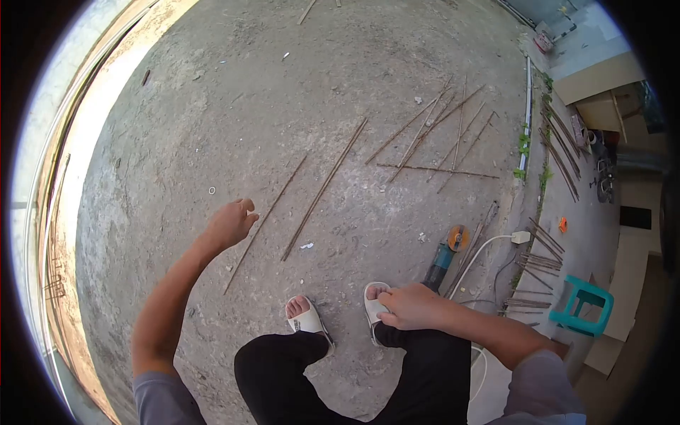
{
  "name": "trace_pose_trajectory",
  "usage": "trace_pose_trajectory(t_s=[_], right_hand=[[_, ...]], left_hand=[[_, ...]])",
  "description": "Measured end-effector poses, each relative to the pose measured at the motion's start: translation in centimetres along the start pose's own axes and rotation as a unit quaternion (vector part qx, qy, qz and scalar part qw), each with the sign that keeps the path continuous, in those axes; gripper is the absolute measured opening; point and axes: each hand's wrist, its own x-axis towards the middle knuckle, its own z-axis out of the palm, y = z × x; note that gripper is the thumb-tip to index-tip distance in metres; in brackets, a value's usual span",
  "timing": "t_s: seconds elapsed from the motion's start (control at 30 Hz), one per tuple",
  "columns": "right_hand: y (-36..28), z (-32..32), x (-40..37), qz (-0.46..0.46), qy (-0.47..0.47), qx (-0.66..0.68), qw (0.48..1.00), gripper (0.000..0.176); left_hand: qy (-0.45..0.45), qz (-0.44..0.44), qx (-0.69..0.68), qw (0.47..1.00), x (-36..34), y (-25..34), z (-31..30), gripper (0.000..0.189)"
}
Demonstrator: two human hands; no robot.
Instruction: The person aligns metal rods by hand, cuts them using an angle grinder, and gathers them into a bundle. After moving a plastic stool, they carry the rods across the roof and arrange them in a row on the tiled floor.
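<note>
My left hand (232,224) is held out over the concrete floor, fingers bent and thumb apart, with nothing seen in it. Just right of it lies a thin rusty steel rod (269,219). Two longer rusty rods (324,190) lie side by side further right. My right hand (409,307) is closed at my right knee, above the white slipper (373,307); whatever is inside its fingers is hidden. An angle grinder (440,263) with an orange disc lies on the floor beyond that hand.
Several rods (439,168) lie crossed on the floor ahead. A white plug socket (520,237) with a cable lies right of the grinder. Short cut rods (535,269) lie along the right-hand ledge, near a teal plastic stool (582,306) and an orange object (563,224).
</note>
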Motion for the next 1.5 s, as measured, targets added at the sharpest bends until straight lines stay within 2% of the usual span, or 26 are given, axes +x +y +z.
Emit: trace_pose_trajectory(t_s=[0.03, 0.13, 0.27, 0.3, 0.33, 0.37, 0.4, 0.43, 0.47, 0.57, 0.63, 0.7, 0.8, 0.9, 0.97, 1.1, 1.17, 1.2, 1.3, 1.4, 1.5], right_hand=[[-0.3, 0.6, -0.7, 0.023, -0.002, 0.003, 1.000, 0.037], [-1.4, 2.5, -2.6, 0.033, 0.075, 0.026, 0.996, 0.039], [-5.0, 2.6, -6.4, 0.052, 0.284, 0.014, 0.957, 0.032], [-5.9, 2.0, -7.9, 0.082, 0.295, 0.044, 0.951, 0.028], [-6.6, 1.4, -9.7, 0.122, 0.307, 0.054, 0.942, 0.029], [-7.4, 1.4, -12.0, 0.163, 0.316, 0.068, 0.932, 0.029], [-7.6, 1.2, -14.0, 0.199, 0.328, 0.079, 0.920, 0.029], [-7.1, 1.1, -15.9, 0.259, 0.292, 0.087, 0.917, 0.031], [-7.3, 1.7, -18.5, 0.320, 0.249, 0.101, 0.909, 0.032], [-8.2, 1.6, -26.0, 0.427, 0.195, 0.148, 0.870, 0.038], [-9.7, 1.3, -29.0, 0.465, 0.169, 0.173, 0.852, 0.039], [-11.4, 1.1, -31.3, 0.485, 0.170, 0.198, 0.835, 0.039], [-11.6, 2.9, -31.9, 0.426, 0.187, 0.239, 0.852, 0.041], [-12.6, 2.9, -30.8, 0.416, 0.227, 0.364, 0.801, 0.039], [-13.3, 1.6, -29.8, 0.438, 0.221, 0.452, 0.745, 0.037], [-12.4, -0.9, -28.6, 0.427, 0.261, 0.568, 0.653, 0.035], [-9.8, -2.0, -27.2, 0.437, 0.226, 0.584, 0.646, 0.033], [-9.0, -2.7, -27.0, 0.442, 0.207, 0.589, 0.644, 0.032], [-7.0, -6.8, -26.2, 0.456, 0.249, 0.607, 0.601, 0.032], [-5.8, -13.5, -26.4, 0.426, 0.313, 0.623, 0.577, 0.029], [-3.9, -17.9, -26.2, 0.427, 0.358, 0.647, 0.520, 0.026]], left_hand=[[-0.012, -0.004, -0.003, 1.000, -2.0, 0.0, 0.1, 0.029], [-0.062, -0.034, -0.032, 0.997, -9.7, -0.5, 0.6, 0.027], [-0.126, -0.145, -0.090, 0.977, -25.9, -2.2, -0.2, 0.029], [-0.122, -0.172, -0.124, 0.970, -31.0, -3.4, -0.1, 0.029], [-0.119, -0.160, -0.119, 0.973, -35.8, -4.2, -0.7, 0.030], [-0.152, -0.292, -0.163, 0.930, -40.3, -3.9, -2.0, 0.030], [-0.140, -0.337, -0.166, 0.916, -45.3, -4.7, -2.2, 0.031], [-0.161, -0.416, -0.209, 0.870, -48.5, -2.8, -4.6, 0.033], [-0.146, -0.449, -0.257, 0.843, -52.1, -1.9, -6.2, 0.031], [-0.150, -0.567, -0.348, 0.731, -58.1, 1.6, -10.3, 0.027], [-0.136, -0.565, -0.384, 0.717, -58.9, 3.3, -12.7, 0.027], [-0.129, -0.552, -0.400, 0.721, -58.3, 3.9, -14.6, 0.026], [-0.129, -0.497, -0.380, 0.769, -51.6, 3.9, -17.3, 0.027], [-0.116, -0.407, -0.335, 0.842, -41.7, 4.5, -22.0, 0.029], [-0.101, -0.341, -0.318, 0.879, -34.1, 6.5, -26.5, 0.029], [-0.063, -0.242, -0.274, 0.929, -20.0, 11.6, -34.8, 0.028], [-0.037, -0.206, -0.267, 0.941, -15.1, 14.0, -38.9, 0.028], [-0.046, -0.210, -0.265, 0.940, -13.2, 14.9, -40.6, 0.028], [-0.067, -0.225, -0.285, 0.929, -9.3, 16.6, -42.6, 0.028], [-0.095, -0.258, -0.298, 0.914, -7.6, 17.4, -43.1, 0.029], [-0.137, -0.315, -0.310, 0.887, -7.3, 16.6, -42.1, 0.026]])
